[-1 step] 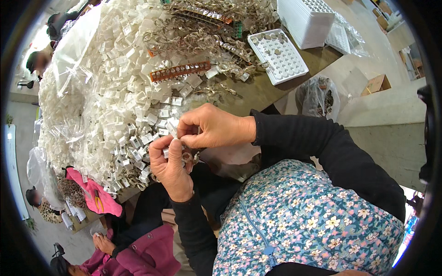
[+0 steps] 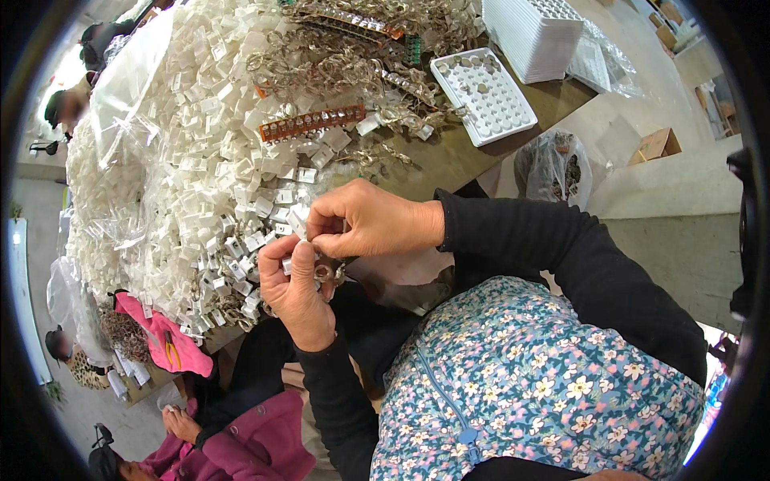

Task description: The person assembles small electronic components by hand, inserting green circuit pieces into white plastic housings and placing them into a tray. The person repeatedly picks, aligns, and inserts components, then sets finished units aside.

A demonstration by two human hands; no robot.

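My left hand (image 2: 295, 293) and my right hand (image 2: 373, 216) meet at the near edge of a large heap of small white plastic housings (image 2: 200, 152). Between their fingertips they pinch a small white plastic piece (image 2: 297, 224); fingers partly cover it. Both hands are closed, thumbs against the forefingers. Below the pinch, a looped clear cord (image 2: 324, 274) hangs by my left palm, and I cannot tell whether it joins the piece. Loose white housings lie right beside my left fingers.
Tangled wires (image 2: 321, 68) and an orange strip of parts (image 2: 313, 123) lie beyond my hands. A white tray of round discs (image 2: 485, 96) sits right, near stacked white trays (image 2: 533, 40). Yellow-handled pliers (image 2: 170, 353) rest on pink cloth (image 2: 188, 349). A co-worker in a magenta coat (image 2: 257, 441) sits left.
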